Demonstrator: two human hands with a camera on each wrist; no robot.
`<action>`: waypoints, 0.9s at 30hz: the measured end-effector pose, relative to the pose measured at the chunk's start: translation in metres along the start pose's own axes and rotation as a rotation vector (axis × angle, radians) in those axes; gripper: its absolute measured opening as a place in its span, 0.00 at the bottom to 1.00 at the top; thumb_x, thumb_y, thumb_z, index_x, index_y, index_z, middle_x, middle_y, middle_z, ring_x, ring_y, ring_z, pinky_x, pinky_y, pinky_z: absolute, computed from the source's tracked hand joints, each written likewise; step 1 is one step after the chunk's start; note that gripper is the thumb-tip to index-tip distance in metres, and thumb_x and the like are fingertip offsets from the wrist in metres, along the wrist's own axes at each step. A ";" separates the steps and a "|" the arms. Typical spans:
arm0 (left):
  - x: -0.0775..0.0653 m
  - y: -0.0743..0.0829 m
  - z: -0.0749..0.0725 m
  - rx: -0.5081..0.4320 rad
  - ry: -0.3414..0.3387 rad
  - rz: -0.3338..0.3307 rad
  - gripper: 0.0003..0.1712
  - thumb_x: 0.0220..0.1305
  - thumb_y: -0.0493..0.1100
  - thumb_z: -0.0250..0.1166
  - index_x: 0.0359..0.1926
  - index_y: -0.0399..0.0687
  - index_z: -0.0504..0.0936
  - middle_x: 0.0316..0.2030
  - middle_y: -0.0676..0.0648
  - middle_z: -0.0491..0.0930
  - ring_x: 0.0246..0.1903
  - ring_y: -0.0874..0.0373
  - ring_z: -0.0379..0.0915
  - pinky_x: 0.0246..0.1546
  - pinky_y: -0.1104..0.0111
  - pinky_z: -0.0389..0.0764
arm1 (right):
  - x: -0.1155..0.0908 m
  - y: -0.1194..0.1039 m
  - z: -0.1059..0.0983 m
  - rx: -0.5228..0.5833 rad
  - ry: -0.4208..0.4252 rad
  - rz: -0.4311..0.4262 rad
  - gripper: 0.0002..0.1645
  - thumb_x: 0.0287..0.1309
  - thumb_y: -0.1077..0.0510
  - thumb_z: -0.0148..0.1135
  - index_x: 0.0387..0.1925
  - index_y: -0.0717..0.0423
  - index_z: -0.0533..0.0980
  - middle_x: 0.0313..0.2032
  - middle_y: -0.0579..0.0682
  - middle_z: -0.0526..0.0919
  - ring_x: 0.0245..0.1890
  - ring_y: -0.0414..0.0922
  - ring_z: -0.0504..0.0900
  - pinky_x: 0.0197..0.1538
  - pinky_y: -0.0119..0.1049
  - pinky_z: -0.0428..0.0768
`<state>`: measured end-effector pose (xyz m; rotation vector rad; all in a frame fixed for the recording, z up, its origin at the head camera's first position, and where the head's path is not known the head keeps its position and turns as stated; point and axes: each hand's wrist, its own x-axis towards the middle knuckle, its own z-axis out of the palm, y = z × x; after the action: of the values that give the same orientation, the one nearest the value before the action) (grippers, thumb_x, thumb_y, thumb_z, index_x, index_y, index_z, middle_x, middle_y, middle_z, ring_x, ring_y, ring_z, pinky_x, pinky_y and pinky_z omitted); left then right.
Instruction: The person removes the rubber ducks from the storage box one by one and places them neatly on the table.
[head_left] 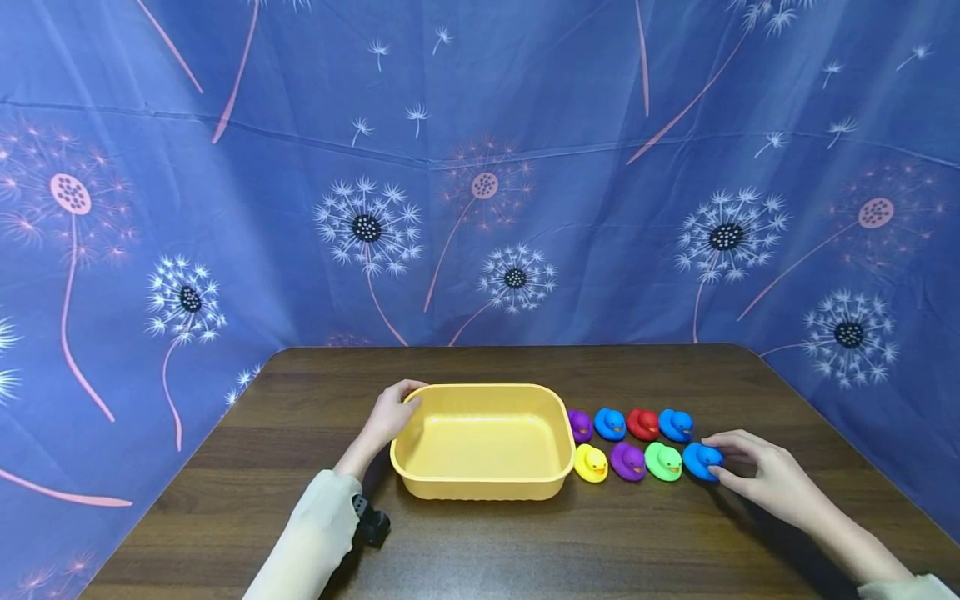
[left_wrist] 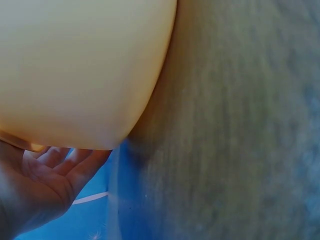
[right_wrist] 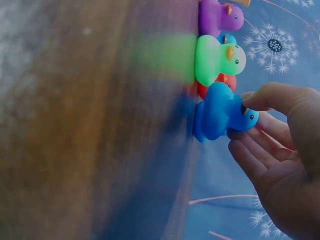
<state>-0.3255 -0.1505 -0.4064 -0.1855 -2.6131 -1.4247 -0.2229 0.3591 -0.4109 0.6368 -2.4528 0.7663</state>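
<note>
A yellow plastic basin [head_left: 480, 491] stands on the wooden table. My left hand [head_left: 392, 414] grips its rim at the back left corner. In the left wrist view, the fingers of that hand [left_wrist: 42, 185] lie along the basin's outer wall [left_wrist: 75, 75]. My right hand [head_left: 772, 477] pinches the head of a blue rubber duck [head_left: 701, 461], at the right end of the front row. The right wrist view shows my right thumb [right_wrist: 275, 97] at the beak of that blue duck [right_wrist: 217, 112], with the fingers on the head's other side.
Left of the held duck, the front row has a green duck [head_left: 663, 462], a purple duck [head_left: 627, 462] and a yellow duck [head_left: 591, 463]. Behind them sit blue [head_left: 676, 426], red [head_left: 642, 424], another blue [head_left: 610, 424] and purple [head_left: 579, 426] ducks. A blue dandelion-print cloth [head_left: 600, 208] hangs behind the table.
</note>
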 end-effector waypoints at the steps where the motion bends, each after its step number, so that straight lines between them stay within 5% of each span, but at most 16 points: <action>1: 0.000 0.000 0.000 0.001 -0.001 0.000 0.14 0.63 0.32 0.55 0.50 0.38 0.79 0.47 0.39 0.81 0.45 0.50 0.77 0.45 0.60 0.77 | 0.000 0.001 0.000 0.000 -0.010 0.010 0.22 0.37 0.71 0.73 0.40 0.59 0.79 0.37 0.49 0.81 0.37 0.23 0.77 0.39 0.12 0.71; 27: -0.002 -0.004 -0.004 0.015 -0.014 -0.019 0.17 0.70 0.41 0.49 0.52 0.41 0.78 0.47 0.40 0.80 0.45 0.50 0.76 0.45 0.58 0.76 | 0.003 -0.001 0.002 -0.007 -0.124 0.106 0.21 0.43 0.64 0.72 0.43 0.57 0.78 0.40 0.54 0.81 0.37 0.23 0.76 0.36 0.19 0.76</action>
<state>-0.3236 -0.1556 -0.4080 -0.1691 -2.6427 -1.4149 -0.2253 0.3567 -0.4104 0.5710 -2.6186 0.7795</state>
